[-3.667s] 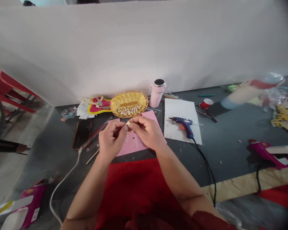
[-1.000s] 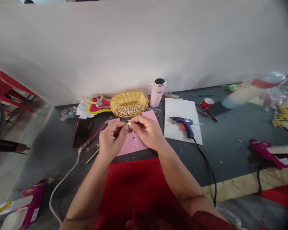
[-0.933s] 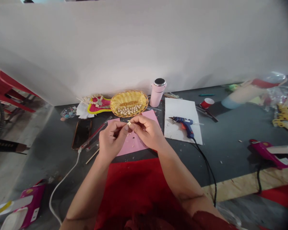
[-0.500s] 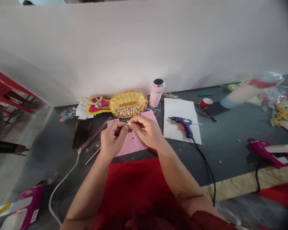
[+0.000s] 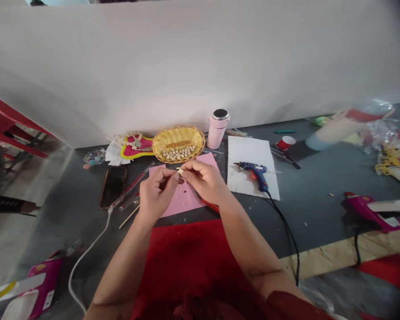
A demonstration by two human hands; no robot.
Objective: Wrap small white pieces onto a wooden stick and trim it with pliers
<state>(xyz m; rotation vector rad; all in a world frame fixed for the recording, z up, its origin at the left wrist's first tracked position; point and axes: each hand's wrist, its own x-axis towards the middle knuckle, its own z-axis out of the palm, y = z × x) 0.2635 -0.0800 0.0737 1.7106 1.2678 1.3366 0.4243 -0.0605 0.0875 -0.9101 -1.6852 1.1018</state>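
Small pale piece (image 5: 180,171) sits between the two hands, above the pink sheet (image 5: 175,206) and just on the near side of the wicker basket (image 5: 178,135). Both forearms rise from the lower edge and slant inward until the fingertips meet. The left hand (image 5: 155,195) pinches the piece with thumb and forefinger, its other fingers curled; the right hand (image 5: 206,180) does likewise from its side, knuckles raised and wrist bent inward. The fingertips cover much of the piece, so its exact shape is hard to make out.

Compared with the frame from 3.7 seconds ago, the pose is nearly the same. More of a red object (image 5: 210,205) now shows under the right hand, at the sheet's edge. The basket with its pale bits (image 5: 180,154) and the blue glue gun (image 5: 262,181) on the white board (image 5: 240,149) have stayed put.
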